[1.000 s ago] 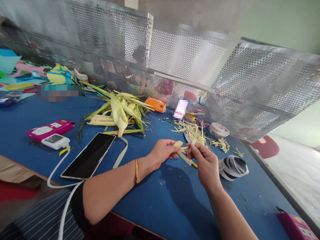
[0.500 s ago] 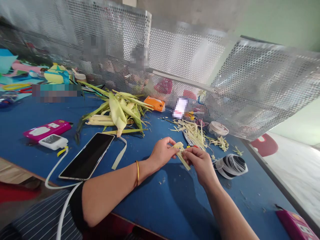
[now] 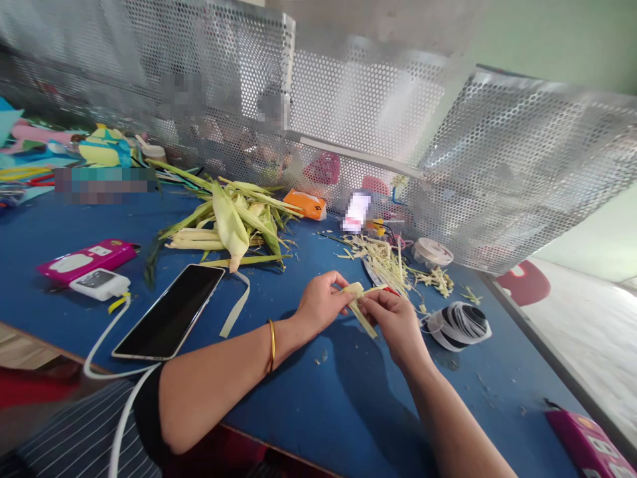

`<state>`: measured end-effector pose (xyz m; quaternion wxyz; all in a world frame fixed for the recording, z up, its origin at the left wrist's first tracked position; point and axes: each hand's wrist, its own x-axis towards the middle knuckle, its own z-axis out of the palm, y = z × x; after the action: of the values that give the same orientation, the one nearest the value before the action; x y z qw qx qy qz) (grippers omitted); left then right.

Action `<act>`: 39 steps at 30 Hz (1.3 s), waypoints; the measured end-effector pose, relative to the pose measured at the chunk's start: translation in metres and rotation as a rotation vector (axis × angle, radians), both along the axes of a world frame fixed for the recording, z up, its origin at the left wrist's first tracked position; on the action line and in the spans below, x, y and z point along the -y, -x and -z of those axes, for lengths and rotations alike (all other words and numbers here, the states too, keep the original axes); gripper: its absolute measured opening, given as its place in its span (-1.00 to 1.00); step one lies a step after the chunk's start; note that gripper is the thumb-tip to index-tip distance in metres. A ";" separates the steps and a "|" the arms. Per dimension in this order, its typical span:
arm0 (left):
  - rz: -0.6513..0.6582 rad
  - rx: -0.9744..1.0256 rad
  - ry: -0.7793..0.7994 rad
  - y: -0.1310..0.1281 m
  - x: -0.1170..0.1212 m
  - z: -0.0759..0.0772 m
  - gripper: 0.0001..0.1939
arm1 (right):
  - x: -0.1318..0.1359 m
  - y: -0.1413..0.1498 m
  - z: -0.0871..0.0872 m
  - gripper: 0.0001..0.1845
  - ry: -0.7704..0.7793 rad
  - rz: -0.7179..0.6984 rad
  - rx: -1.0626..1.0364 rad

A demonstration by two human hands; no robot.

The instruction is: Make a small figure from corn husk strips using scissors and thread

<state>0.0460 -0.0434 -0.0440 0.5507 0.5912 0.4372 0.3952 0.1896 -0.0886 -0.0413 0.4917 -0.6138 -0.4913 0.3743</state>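
Note:
Between my two hands is a folded pale palm-leaf strip, with one end pointing down toward me and another sticking out to the right. My left hand pinches its folded top, thumb against fingers. Close by on the right, my right hand is closed on the strip's lower part near the fold. Just beyond the hands lies a heap of thin pale shreds with a partly covered blade under it. A spool of black and white thread stands right of my right hand.
A pile of green leaves and husks lies at the left back, near a loose strip. A dark phone, white cable and magenta pouch are left. An orange packet and tape roll sit by the perforated screen.
A strip end now sticks out to the right above my right fingers, where it was not visible before. Both hands keep their hold, and the view has shifted slightly.

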 end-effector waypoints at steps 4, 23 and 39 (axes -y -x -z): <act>0.022 -0.149 -0.120 0.003 0.001 -0.001 -0.89 | 0.000 -0.001 0.003 -0.69 -0.095 0.004 0.025; 0.603 0.025 0.139 0.007 0.004 -0.003 -0.81 | 0.000 -0.010 -0.003 -0.66 -0.175 0.111 0.216; 0.594 -0.098 0.222 0.003 0.008 0.001 -0.69 | 0.000 0.003 0.000 -0.68 -0.248 0.126 0.089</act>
<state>0.0429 -0.0516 -0.0449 0.6816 0.6475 0.3118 0.1379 0.1863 -0.0887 -0.0410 0.5640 -0.5941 -0.5156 0.2514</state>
